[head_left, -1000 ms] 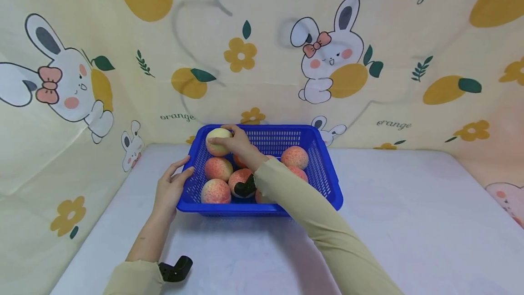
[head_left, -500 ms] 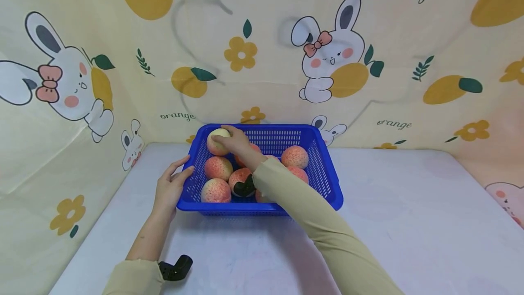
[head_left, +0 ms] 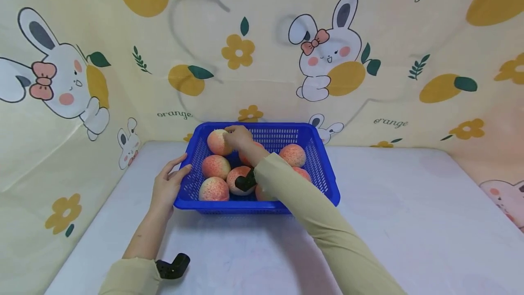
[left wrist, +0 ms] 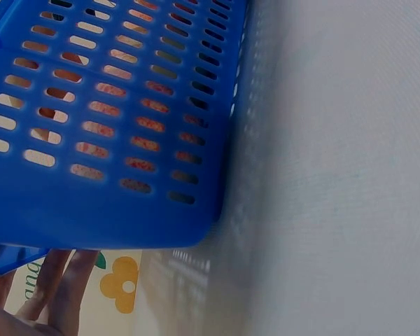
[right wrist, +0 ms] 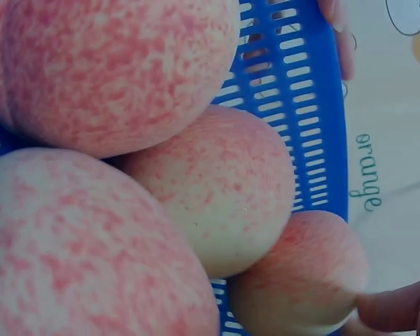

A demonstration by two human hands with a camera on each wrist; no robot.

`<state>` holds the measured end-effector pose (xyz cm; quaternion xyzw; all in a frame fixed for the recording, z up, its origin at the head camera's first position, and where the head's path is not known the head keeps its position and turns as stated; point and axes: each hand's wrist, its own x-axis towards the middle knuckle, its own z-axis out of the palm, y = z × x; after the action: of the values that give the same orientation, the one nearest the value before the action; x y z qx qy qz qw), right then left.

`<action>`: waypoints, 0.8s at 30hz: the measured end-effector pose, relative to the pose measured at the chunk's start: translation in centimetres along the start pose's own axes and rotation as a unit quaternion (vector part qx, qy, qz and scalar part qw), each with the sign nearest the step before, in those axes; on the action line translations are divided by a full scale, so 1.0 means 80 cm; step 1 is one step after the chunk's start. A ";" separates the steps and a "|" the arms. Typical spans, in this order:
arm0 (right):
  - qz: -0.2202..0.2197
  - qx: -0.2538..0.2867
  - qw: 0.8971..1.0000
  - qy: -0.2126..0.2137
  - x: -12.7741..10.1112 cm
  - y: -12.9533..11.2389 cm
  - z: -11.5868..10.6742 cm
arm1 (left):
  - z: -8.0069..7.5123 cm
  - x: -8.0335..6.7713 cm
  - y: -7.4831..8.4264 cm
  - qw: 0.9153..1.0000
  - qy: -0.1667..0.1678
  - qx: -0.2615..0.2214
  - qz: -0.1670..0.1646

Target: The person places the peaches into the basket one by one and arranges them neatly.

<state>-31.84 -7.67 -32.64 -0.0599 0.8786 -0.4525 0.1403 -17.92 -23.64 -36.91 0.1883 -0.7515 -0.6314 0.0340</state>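
Head view first: I see my right hand (head_left: 238, 136) reaching into the blue perforated plastic basket (head_left: 323, 174), fingers curled against the pale, pink-speckled round peach (head_left: 217, 142) that sits in the far corner, just left of that hand. The right wrist view shows only a fingertip at the edge touching that fruit, so I judge it a light grip at most, with the peach resting low among the others. My left hand (head_left: 167, 184) lies with fingers straight and relaxed against the near left corner of the basket, steadying its wall; the left wrist view confirms fingers beside the blue mesh.

Closer to me than the right hand, several more speckled peaches (head_left: 214, 189) lie packed together inside the basket. None lies on the pale grey surface (head_left: 401, 222). By my reading the whole load remains in the basket, and the work stands at its start or its end; I cannot tell which.
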 end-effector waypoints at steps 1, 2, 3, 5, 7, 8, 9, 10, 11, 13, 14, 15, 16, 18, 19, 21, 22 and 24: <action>0.008 -0.003 1.000 -0.005 0.000 0.000 -0.003 | 0.000 0.000 0.000 1.000 -0.001 0.000 0.000; 0.018 -0.005 1.000 -0.010 -0.001 0.001 -0.007 | 0.001 -0.001 0.001 1.000 -0.001 0.000 0.000; 0.025 -0.005 1.000 -0.016 -0.001 0.002 -0.011 | 0.001 -0.001 0.001 1.000 -0.002 -0.001 0.000; 0.034 0.004 0.999 -0.025 -0.004 0.005 -0.019 | 0.003 -0.001 0.001 1.000 -0.003 -0.002 0.000; 0.032 0.008 0.999 -0.028 -0.008 0.008 -0.029 | 0.003 -0.001 0.002 1.000 -0.003 0.000 0.002; 0.029 0.013 0.999 -0.029 -0.010 0.010 -0.034 | 0.004 -0.001 0.002 1.000 -0.003 0.002 0.003; 0.024 0.018 0.999 -0.030 -0.011 0.012 -0.038 | 0.004 -0.001 0.002 1.000 -0.004 0.002 0.004; 0.020 0.024 0.999 -0.031 -0.012 0.014 -0.042 | 0.005 -0.001 0.002 1.000 -0.004 0.003 0.005; 0.016 0.028 0.999 -0.029 -0.014 0.015 -0.047 | 0.005 0.000 0.003 1.000 -0.005 0.002 0.006; 0.010 0.033 0.999 -0.027 -0.017 0.017 -0.055 | 0.006 0.000 0.004 1.000 -0.003 0.002 0.005; 0.007 0.037 0.999 -0.027 -0.019 0.018 -0.060 | 0.006 0.000 0.004 1.000 -0.003 0.002 0.005; 0.005 0.038 0.999 -0.027 -0.022 0.019 -0.064 | 0.006 0.000 0.004 1.000 -0.002 0.003 0.004; 0.004 0.041 0.999 -0.029 -0.025 0.020 -0.069 | 0.005 0.001 0.005 1.000 0.000 0.004 0.003; 0.000 0.036 0.999 -0.031 -0.030 0.021 -0.078 | 0.004 0.001 0.005 1.000 0.001 0.008 0.005; 0.001 0.039 0.999 -0.034 -0.032 0.023 -0.084 | 0.003 0.001 0.005 1.000 0.000 0.011 0.007; 0.000 0.030 0.999 -0.039 -0.036 0.027 -0.094 | 0.001 0.001 0.004 1.000 0.001 0.018 0.010; -0.002 0.028 0.999 -0.043 -0.038 0.029 -0.098 | 0.000 0.000 0.003 1.000 0.001 0.021 0.010; -0.002 0.026 0.998 -0.049 -0.043 0.034 -0.107 | -0.002 0.000 0.002 1.000 0.001 0.028 0.011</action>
<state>-31.04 1.34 -29.45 -0.0805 0.8583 -0.4722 0.1840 -17.87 -23.79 -36.70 0.1816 -0.7709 -0.6095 0.0362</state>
